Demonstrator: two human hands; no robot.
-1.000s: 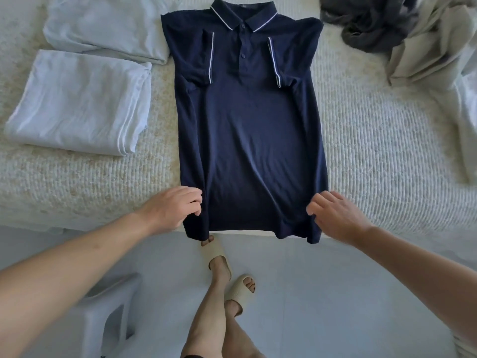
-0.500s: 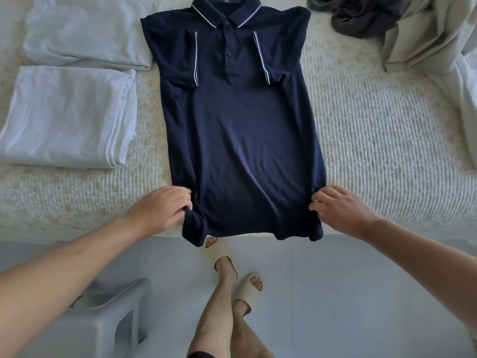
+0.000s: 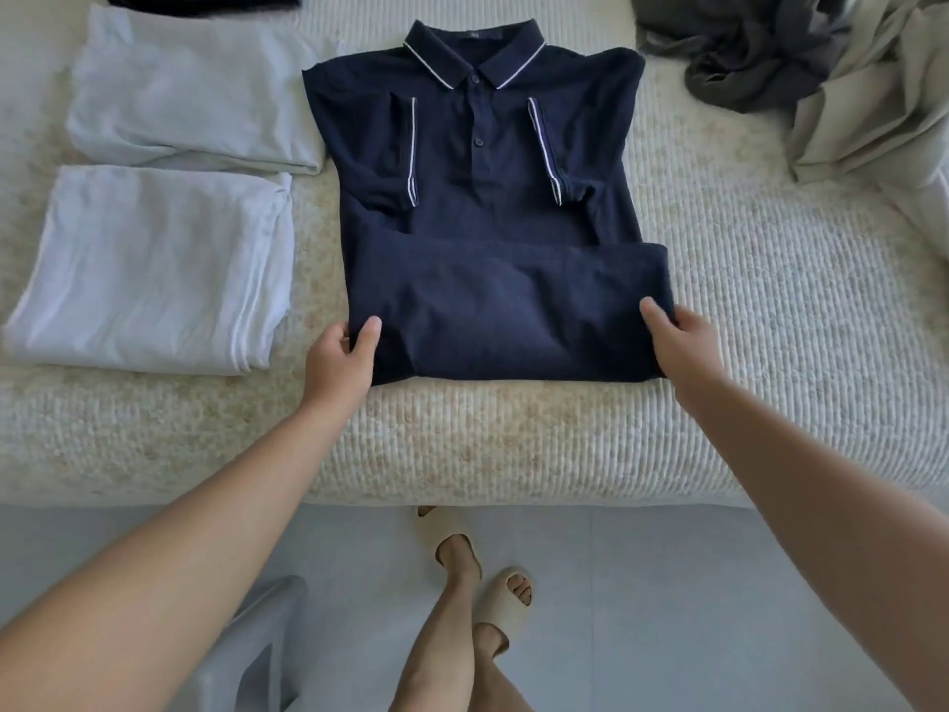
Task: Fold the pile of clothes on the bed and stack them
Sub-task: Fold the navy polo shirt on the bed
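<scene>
A navy polo shirt point(image 3: 477, 218) with white piping lies collar-away on the bed, sleeves tucked in and its lower part doubled up over the middle. My left hand point(image 3: 339, 364) pinches the folded shirt's near left corner, thumb on top. My right hand point(image 3: 680, 341) pinches the near right corner the same way. Two folded pale blue garments lie to the left, one nearer point(image 3: 149, 269) and one farther point(image 3: 190, 89). An unfolded dark grey garment point(image 3: 744, 48) and a beige one point(image 3: 873, 105) lie heaped at the back right.
The cream textured bedspread point(image 3: 770, 310) covers the bed, whose front edge runs across below my hands. A dark folded item point(image 3: 205, 0) shows at the top left edge. On the grey floor stand my feet in beige slides point(image 3: 506, 590) and a grey stool point(image 3: 251, 655).
Both hands lifted the shirt's hem from over the bed edge and carried it away from me, doubling the lower part onto the middle. The view shifted forward over the bed.
</scene>
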